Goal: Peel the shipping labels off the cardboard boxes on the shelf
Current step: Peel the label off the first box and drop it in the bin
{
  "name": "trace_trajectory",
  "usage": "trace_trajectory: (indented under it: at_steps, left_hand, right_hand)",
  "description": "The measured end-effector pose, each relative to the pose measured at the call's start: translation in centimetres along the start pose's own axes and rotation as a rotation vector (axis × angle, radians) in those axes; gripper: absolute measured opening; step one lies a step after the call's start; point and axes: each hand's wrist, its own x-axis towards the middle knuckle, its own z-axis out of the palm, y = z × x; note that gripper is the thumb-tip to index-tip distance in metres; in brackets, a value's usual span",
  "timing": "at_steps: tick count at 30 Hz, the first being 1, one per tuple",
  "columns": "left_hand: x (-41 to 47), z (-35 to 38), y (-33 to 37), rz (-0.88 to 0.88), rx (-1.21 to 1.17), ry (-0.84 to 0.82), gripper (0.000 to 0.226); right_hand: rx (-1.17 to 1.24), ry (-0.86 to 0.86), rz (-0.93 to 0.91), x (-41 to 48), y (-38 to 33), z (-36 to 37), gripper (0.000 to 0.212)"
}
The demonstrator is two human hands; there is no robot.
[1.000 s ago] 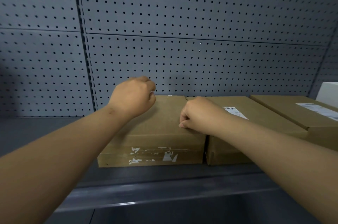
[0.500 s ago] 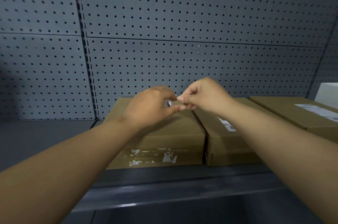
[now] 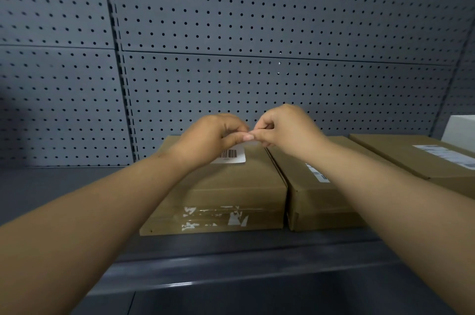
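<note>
A person is standing at a dark grey metal shelf (image 3: pixel 231 260) backed by a grey perforated pegboard wall (image 3: pixel 257 19), both bare forearms reaching forward. The left hand (image 3: pixel 213 137) and the right hand (image 3: pixel 285 129) are meeting above the leftmost flat brown cardboard box (image 3: pixel 218 191). Each is pinching the upper edge of a small white barcode label (image 3: pixel 232 155) between thumb and forefinger, with the other fingers curling in. The label is hanging from the fingertips (image 3: pixel 247 137) over the far part of that box's top. I cannot tell whether its lower edge is stuck to the cardboard. Clear tape with torn white paper scraps (image 3: pixel 214 217) is clinging to this box's front face.

Just beside it on the right, a second brown cardboard box (image 3: pixel 316 201) is carrying a white printed label (image 3: pixel 317 173), partly hidden by the right forearm. Further right, a third brown box (image 3: pixel 411 158) is carrying a long white shipping label (image 3: pixel 442 154). A white box (image 3: pixel 460 129) is sitting at the far right edge.

The step in hand appears to be finishing the first box's label. The next move likely calls for pulling it clear and setting it aside. After that comes loosening a corner of the second box's label with a fingernail.
</note>
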Motion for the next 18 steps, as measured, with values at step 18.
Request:
trace_trajectory:
  at_steps: [18]
  left_hand:
    - [-0.5,-2.5,-1.9,0.012,0.316,0.072,0.026]
  right_hand:
    - [-0.025,-0.090,0.035,0.0,1.6,0.4,0.019]
